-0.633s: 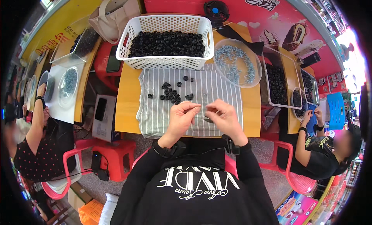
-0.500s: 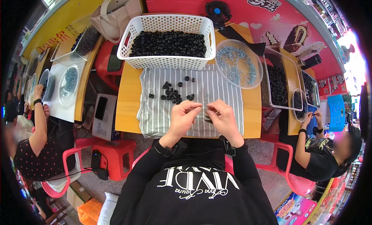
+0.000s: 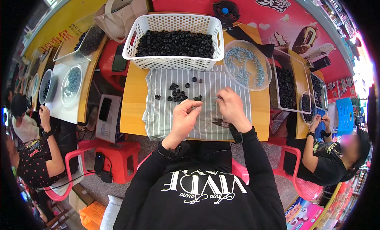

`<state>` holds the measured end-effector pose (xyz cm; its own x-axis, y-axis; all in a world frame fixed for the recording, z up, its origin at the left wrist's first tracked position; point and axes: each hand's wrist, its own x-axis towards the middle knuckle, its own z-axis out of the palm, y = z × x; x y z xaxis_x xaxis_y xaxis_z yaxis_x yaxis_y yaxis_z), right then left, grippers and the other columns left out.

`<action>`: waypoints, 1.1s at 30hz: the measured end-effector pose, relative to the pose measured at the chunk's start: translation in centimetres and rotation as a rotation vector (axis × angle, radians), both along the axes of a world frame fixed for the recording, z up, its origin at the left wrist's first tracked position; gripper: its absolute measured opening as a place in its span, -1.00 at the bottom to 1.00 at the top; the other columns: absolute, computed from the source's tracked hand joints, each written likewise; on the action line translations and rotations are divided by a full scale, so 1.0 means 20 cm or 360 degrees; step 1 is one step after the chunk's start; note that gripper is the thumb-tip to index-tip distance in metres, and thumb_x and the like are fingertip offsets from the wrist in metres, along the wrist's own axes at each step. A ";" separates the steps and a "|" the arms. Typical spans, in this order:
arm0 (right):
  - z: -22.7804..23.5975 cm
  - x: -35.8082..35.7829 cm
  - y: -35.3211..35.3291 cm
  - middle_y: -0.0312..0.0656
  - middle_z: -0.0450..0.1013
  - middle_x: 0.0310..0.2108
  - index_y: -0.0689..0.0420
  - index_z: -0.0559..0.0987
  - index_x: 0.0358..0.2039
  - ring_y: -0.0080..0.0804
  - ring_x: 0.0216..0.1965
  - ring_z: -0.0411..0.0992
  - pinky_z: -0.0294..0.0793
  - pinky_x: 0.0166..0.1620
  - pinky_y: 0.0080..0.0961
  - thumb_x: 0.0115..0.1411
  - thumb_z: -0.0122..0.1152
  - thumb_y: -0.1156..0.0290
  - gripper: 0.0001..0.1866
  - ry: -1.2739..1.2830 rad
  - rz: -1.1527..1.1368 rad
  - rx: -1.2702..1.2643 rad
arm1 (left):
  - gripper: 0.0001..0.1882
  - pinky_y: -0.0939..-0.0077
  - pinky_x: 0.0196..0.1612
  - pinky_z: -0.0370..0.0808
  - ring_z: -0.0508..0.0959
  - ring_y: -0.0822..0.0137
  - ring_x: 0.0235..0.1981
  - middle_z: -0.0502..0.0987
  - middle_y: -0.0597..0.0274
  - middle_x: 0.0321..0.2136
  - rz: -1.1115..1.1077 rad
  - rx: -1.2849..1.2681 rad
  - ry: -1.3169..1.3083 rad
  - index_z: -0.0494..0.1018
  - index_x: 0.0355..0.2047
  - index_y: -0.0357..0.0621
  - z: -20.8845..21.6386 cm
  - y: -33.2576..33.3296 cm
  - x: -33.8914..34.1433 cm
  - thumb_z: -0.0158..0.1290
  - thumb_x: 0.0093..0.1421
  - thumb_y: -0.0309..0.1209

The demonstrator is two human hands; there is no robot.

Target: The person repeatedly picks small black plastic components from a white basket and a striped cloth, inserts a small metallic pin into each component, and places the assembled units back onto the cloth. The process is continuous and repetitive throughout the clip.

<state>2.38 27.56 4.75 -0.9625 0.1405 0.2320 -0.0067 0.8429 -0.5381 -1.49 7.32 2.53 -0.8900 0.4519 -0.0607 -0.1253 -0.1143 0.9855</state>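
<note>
Both hands have parted slightly; left hand (image 3: pixel 185 118) pinches a black ring (image 3: pixel 191 109), right hand (image 3: pixel 230 108) pinches a screw (image 3: pixel 217 98) just beside it.

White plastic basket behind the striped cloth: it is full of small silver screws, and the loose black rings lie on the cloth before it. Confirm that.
Wrong on the contents. The head view shows the white plastic basket full of small black rings, not silver screws. The loose black rings do lie on the striped cloth.

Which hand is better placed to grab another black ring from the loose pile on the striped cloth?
Probably left. The left hand sits just below the loose black rings on the striped cloth; the right hand is farther off, to their right.
</note>
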 end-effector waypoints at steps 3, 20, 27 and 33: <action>0.09 0.06 -0.07 -0.04 0.46 -0.43 0.24 0.55 -0.38 -0.05 -0.38 0.49 0.45 -0.33 -0.26 0.05 0.23 0.63 -0.90 0.0069 0.0079 -0.0418 | -0.86 0.74 -0.57 0.32 0.40 0.68 -0.61 0.53 0.43 -0.49 -0.0045 0.0063 -0.0107 0.61 -0.19 -0.26 0.09 0.00 0.01 0.15 0.26 -0.53; 0.32 0.08 -0.24 -0.15 0.46 -0.47 0.29 0.59 -0.34 -0.35 -0.44 0.48 0.42 -0.40 -0.48 0.10 0.20 0.74 -0.88 0.0416 0.0375 -0.0844 | -0.86 0.74 -0.62 0.28 0.39 0.65 -0.65 0.61 0.27 -0.44 -0.0370 0.0364 -0.0253 0.57 -0.28 -0.28 0.23 -0.06 -0.06 0.11 0.33 -0.44; 0.29 0.15 -0.27 -0.19 0.48 -0.44 0.29 0.59 -0.34 -0.48 -0.41 0.49 0.45 -0.35 -0.58 0.14 0.22 0.73 -0.91 0.0397 0.0230 -0.1053 | -0.87 0.75 -0.61 0.28 0.39 0.65 -0.65 0.59 0.30 -0.45 -0.0306 0.0382 -0.0229 0.56 -0.26 -0.26 0.23 -0.04 0.00 0.09 0.35 -0.44; 0.23 0.18 -0.30 -0.22 0.48 -0.43 0.27 0.57 -0.37 -0.53 -0.41 0.48 0.45 -0.34 -0.60 0.12 0.24 0.73 -0.90 0.0346 0.0117 -0.1180 | -0.90 0.75 -0.60 0.29 0.39 0.67 -0.64 0.57 0.36 -0.47 -0.0232 0.0334 -0.0115 0.56 -0.23 -0.25 0.21 -0.04 0.02 0.11 0.32 -0.48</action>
<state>5.88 21.65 9.34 -0.9190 0.2703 0.2869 -0.2185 0.2564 -0.9415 -1.04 6.53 6.71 -0.8112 0.5846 -0.0129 -0.2244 -0.2910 0.9300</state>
